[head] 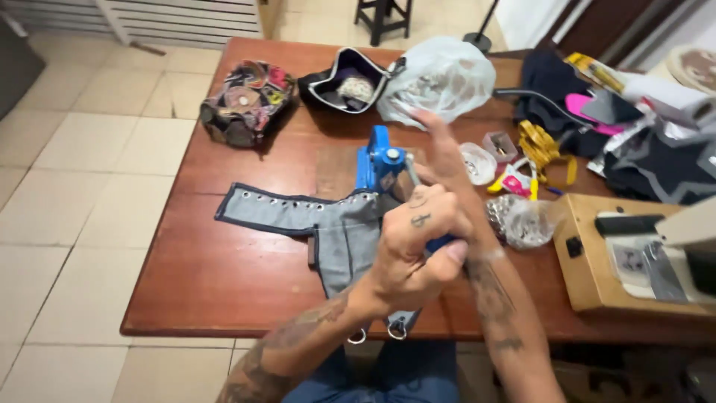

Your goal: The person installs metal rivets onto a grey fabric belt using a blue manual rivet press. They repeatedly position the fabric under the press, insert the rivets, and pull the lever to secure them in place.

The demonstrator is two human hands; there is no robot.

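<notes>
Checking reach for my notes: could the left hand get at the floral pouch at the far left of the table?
Probably yes. The left hand grips the blue press handle, but bare table lies between it and the floral pouch, with only the grey fabric piece nearby.

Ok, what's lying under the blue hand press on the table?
Under the blue hand press lies grey fabric with an eyelet row. The left hand and right hand cover the spot beneath the punch.

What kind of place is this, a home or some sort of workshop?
Probably a small sewing or craft workshop, maybe at home: a blue hand press stands on a wooden table, over a grey fabric piece with a row of eyelets, beside clear bags of metal fittings.
</notes>
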